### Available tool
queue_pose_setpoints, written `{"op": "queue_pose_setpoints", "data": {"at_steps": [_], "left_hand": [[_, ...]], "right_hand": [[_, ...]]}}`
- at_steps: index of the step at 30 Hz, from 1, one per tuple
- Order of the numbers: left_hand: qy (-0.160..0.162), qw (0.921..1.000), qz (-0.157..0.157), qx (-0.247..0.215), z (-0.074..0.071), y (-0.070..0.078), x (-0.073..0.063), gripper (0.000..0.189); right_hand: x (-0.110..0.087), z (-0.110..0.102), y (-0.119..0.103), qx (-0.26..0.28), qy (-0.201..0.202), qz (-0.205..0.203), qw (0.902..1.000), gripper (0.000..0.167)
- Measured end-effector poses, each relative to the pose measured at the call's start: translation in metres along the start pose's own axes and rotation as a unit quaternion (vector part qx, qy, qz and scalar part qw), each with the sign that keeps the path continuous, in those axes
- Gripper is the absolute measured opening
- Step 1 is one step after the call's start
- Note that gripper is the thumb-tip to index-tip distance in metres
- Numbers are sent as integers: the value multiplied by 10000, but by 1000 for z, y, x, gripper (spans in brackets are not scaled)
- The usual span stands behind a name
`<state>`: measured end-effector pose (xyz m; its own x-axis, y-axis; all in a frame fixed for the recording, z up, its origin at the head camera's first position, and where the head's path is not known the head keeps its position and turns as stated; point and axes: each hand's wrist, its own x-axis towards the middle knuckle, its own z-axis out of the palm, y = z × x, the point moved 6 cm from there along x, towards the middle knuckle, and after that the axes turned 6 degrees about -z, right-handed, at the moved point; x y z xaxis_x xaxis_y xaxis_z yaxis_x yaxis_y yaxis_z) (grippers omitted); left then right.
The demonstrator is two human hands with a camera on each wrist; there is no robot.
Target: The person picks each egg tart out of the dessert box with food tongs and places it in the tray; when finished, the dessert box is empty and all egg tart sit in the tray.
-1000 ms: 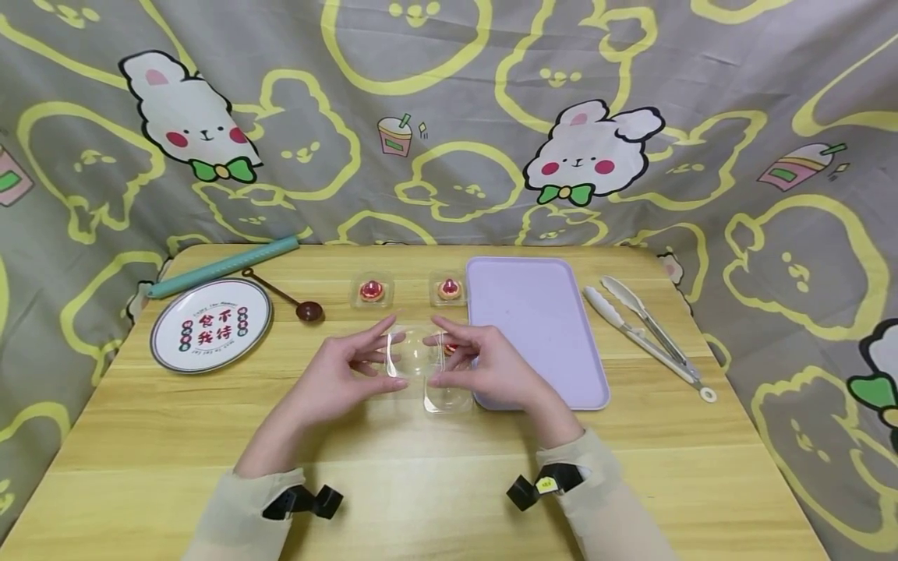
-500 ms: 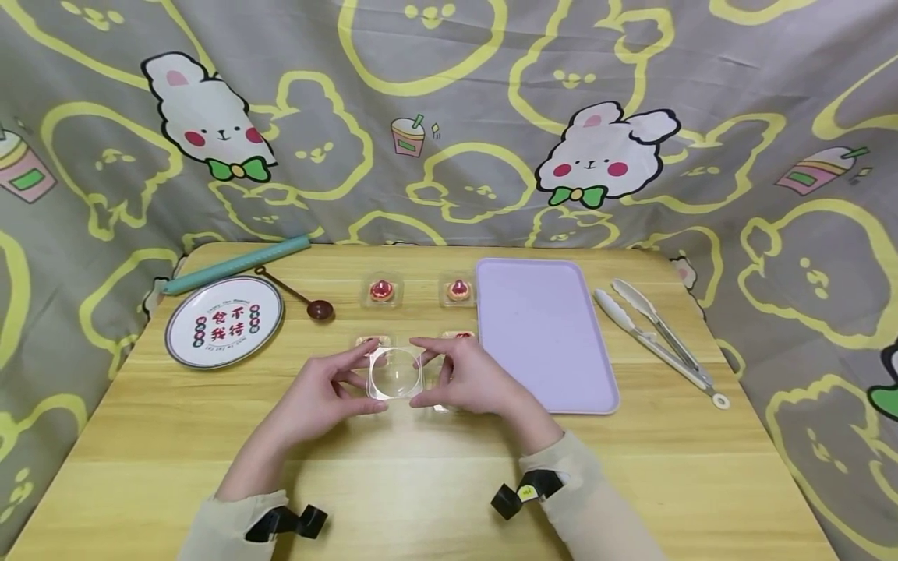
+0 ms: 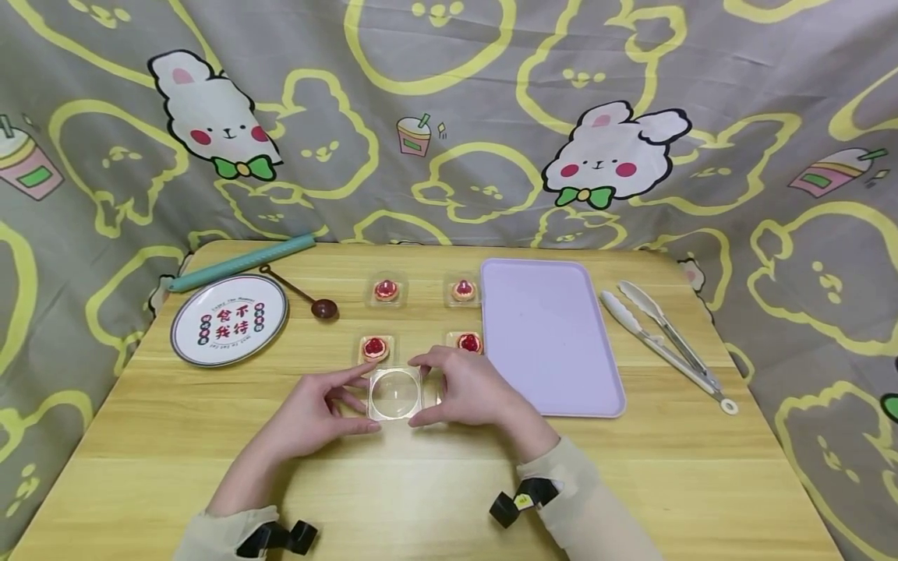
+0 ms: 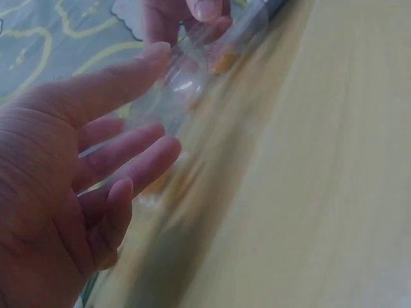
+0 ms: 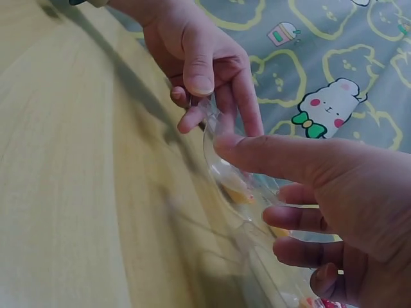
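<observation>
Between both hands, off the tabletop, is a square clear plastic lid [image 3: 395, 395] with a round raised middle. My left hand [image 3: 316, 409] pinches its left side between thumb and forefinger, the other fingers loosely spread. The right hand [image 3: 471, 389] pinches the opposite side the same way. In the right wrist view the lid [image 5: 221, 163] appears edge-on. Just beyond it, a red-topped tart [image 3: 375, 348] sits in a clear plastic tray. Another tart [image 3: 468, 343] is partly behind the right hand, and a further clear piece beneath that hand is mostly hidden.
Two more tarts, one left [image 3: 386, 291] and one right [image 3: 463, 290], stand farther back. A lilac tray [image 3: 554, 335] and tongs [image 3: 666, 343] lie to the right. At left are a round plate [image 3: 229, 320], a brown spoon [image 3: 324, 309] and a teal rolling pin [image 3: 245, 262].
Both hands have brought the lid nearer to me and slightly left, keeping hold of it. The front tarts now show more fully beyond the hands. The head view has shifted slightly.
</observation>
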<state>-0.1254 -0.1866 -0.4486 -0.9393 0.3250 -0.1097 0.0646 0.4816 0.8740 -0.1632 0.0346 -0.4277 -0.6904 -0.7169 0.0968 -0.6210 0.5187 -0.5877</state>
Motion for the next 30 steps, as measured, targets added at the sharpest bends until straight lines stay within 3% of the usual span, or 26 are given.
{"op": "queue_pose_setpoints", "data": {"at_steps": [12, 30], "left_hand": [[-111, 9998, 142, 88, 4, -10, 6, 83], [-401, 9991, 111, 54, 2, -10, 23, 78]], "right_hand": [[0, 7, 2, -697, -214, 69, 9973, 84], [-3, 1, 5, -914, -128, 166, 9956, 85]]}}
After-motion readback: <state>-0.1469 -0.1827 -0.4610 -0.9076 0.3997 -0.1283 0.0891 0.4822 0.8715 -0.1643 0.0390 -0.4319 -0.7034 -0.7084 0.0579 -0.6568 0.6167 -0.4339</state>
